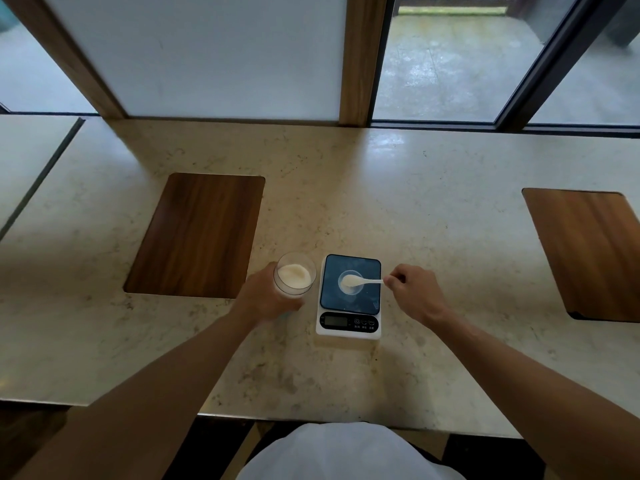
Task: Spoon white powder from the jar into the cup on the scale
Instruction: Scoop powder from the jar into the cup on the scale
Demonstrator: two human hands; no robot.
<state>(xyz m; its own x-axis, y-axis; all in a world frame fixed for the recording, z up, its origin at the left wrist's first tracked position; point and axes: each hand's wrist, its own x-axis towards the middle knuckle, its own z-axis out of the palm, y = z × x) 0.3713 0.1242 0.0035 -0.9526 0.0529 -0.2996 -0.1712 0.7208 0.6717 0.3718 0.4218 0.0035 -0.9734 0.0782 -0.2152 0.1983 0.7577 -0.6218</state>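
Observation:
A clear jar (295, 276) with white powder inside stands on the stone counter, just left of the scale. My left hand (265, 299) is wrapped around its near side. The white kitchen scale (349, 296) has a dark glass platform, and a small clear cup (351, 283) sits in the middle of it. My right hand (414, 296) pinches the handle of a white spoon (362, 280). The spoon's bowl, heaped with white powder, hovers over the cup's mouth.
Two brown wooden panels are set into the counter, one at the left (197, 235) and one at the far right (588, 252). Windows and wooden posts run along the counter's far edge. The counter's near edge (311, 415) lies close to my body.

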